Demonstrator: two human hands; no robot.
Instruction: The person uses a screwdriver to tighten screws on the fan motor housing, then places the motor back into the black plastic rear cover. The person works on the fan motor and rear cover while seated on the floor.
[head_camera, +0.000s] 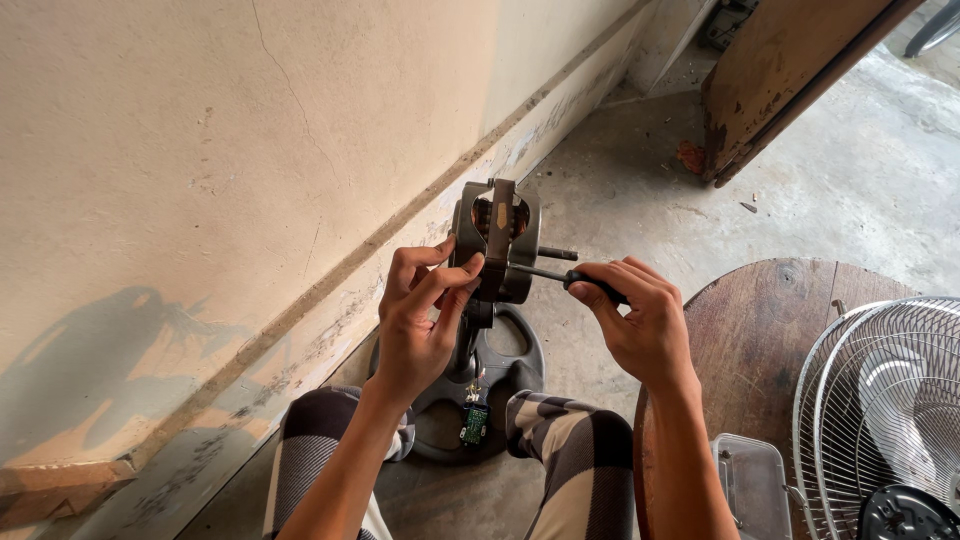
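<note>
A small green rectangular circuit board (474, 422) hangs on wires below the fan motor (495, 238), over the dark round fan base (510, 365) that lies on the concrete floor between the person's checkered-trousered knees. A clear plastic box (752, 482) with small parts sits at the near edge of a round wooden table (770, 320), beside a wire fan guard (885, 400). The left hand (418, 325) pinches the motor's grey housing on its left side, thumb and fingers pressed against the casing. The right hand (640, 320) is closed around the black handle of a screwdriver (560, 277), whose shaft points left into the motor's right side.
</note>
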